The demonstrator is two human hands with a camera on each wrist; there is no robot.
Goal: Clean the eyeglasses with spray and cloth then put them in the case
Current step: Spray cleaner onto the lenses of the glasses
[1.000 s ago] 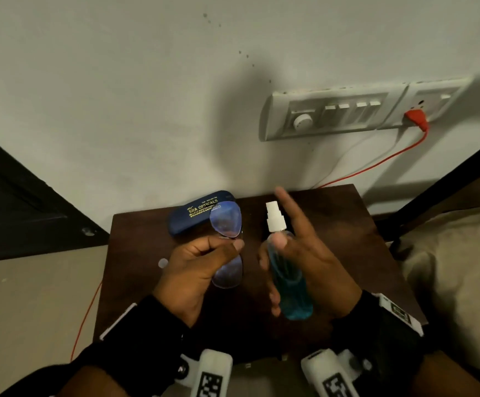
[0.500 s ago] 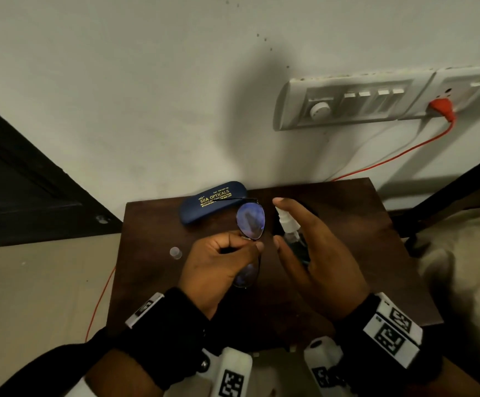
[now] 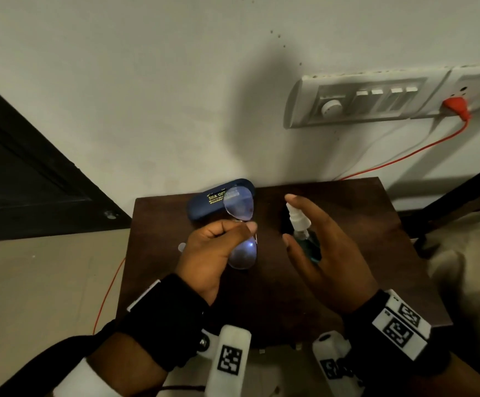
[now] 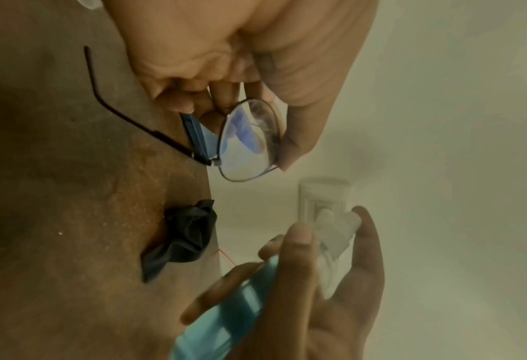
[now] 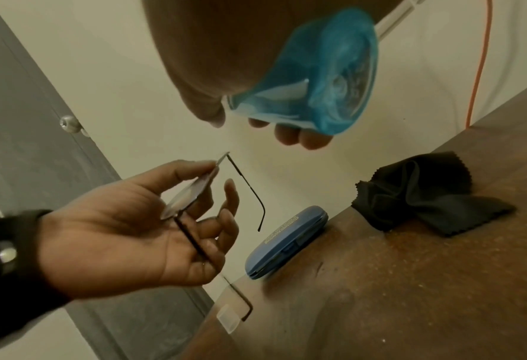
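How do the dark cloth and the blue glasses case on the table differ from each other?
The cloth is black, soft and crumpled into folds; the case is blue, hard-looking and smoothly rounded. The case carries gold printed lettering, while the cloth is plain with a zigzag-cut edge. The case is closed and lies at the table's back edge by the wall; the cloth sits apart from it. Both rest untouched on the table.

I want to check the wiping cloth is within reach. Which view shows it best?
The right wrist view: the crumpled black cloth lies whole on the brown wooden table. The left wrist view shows the cloth smaller, near the table's edge. In the head view the right hand mostly hides it.
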